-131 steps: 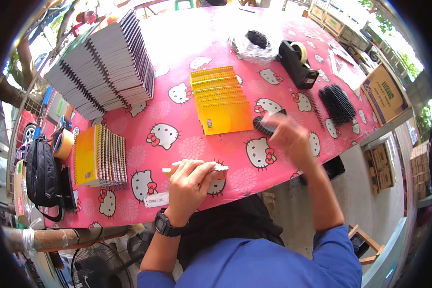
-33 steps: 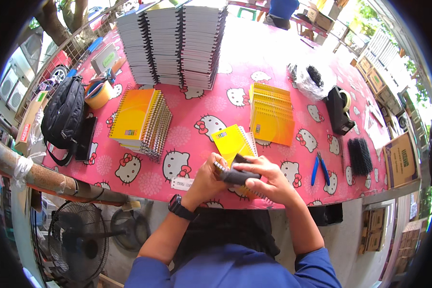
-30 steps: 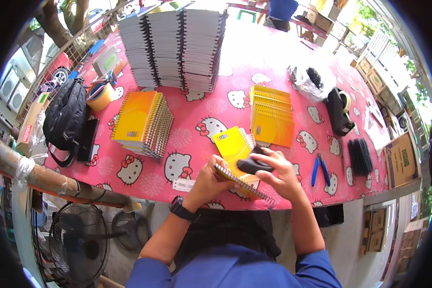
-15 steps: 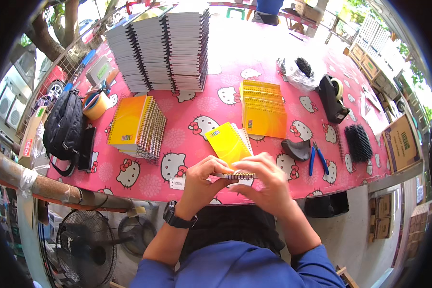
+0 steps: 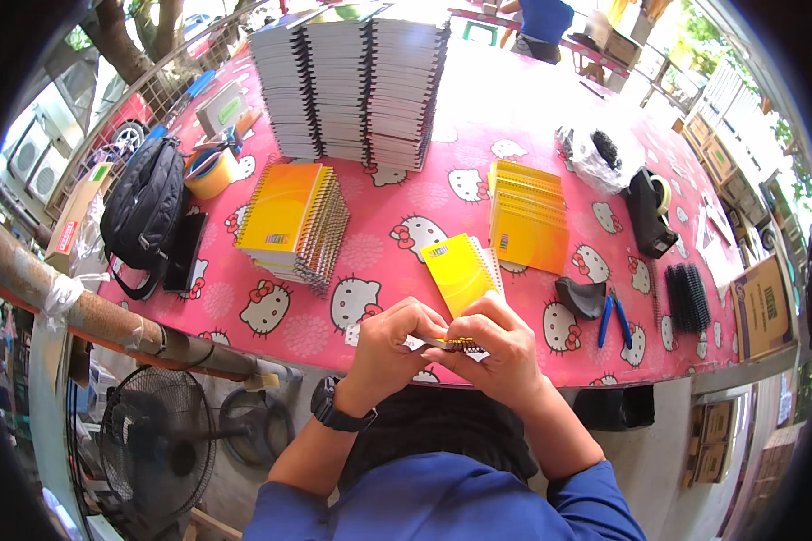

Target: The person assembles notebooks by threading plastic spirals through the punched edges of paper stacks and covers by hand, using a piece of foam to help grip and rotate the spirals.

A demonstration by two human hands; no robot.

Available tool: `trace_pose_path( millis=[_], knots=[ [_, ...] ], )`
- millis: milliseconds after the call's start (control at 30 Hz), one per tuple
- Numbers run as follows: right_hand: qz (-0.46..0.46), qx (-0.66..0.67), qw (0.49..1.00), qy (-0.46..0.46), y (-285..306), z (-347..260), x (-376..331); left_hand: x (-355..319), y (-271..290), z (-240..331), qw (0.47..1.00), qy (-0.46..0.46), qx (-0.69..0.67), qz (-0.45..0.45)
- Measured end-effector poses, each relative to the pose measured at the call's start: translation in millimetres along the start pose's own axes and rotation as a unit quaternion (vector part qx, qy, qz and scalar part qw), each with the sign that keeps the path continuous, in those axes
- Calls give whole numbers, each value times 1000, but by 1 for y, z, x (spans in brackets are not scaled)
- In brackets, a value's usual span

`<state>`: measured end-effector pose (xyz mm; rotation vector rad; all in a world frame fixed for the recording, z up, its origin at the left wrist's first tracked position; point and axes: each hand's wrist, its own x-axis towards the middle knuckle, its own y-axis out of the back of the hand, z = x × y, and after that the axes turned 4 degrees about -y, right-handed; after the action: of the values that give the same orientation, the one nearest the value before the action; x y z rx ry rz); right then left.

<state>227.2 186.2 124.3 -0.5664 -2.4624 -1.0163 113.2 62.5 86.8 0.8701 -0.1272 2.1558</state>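
Note:
A small yellow spiral notebook (image 5: pixel 457 344) is held edge-on between my two hands near the table's front edge, its coil toward me. My left hand (image 5: pixel 388 350) is closed on the notebook's left end. Thumb and fingers of my right hand (image 5: pixel 501 350) pinch the coil at the right end. Just beyond my fingers lies another yellow notebook (image 5: pixel 460 272), tilted, with white pages showing at its side. Farther right is an overlapping row of yellow notebooks (image 5: pixel 530 236). To the left stands a stack of yellow spiral notebooks (image 5: pixel 282 216).
Tall stacks of thick spiral-bound books (image 5: pixel 338 86) rise at the back left. Blue-handled pliers (image 5: pixel 615 320), a dark curved holder (image 5: pixel 580 298), a black tape dispenser (image 5: pixel 650 215) and black coils (image 5: pixel 687 298) lie right. A black bag (image 5: pixel 143 207) and phone (image 5: pixel 185 252) sit left.
My right fingers have closed in from a looser, more spread pose to a pinch on the coil. The whole view has shifted, so the table's things appear farther right.

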Motion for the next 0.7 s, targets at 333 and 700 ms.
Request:
trace_pose_path(
  millis=[333,700],
  knots=[
    [-26,8,999,29,-17,-4,24,-5,32,10,986,168,16,12],
    [86,285,945,-134,-65,12,133,12,100,4,941,126,-52,309]
  ],
)
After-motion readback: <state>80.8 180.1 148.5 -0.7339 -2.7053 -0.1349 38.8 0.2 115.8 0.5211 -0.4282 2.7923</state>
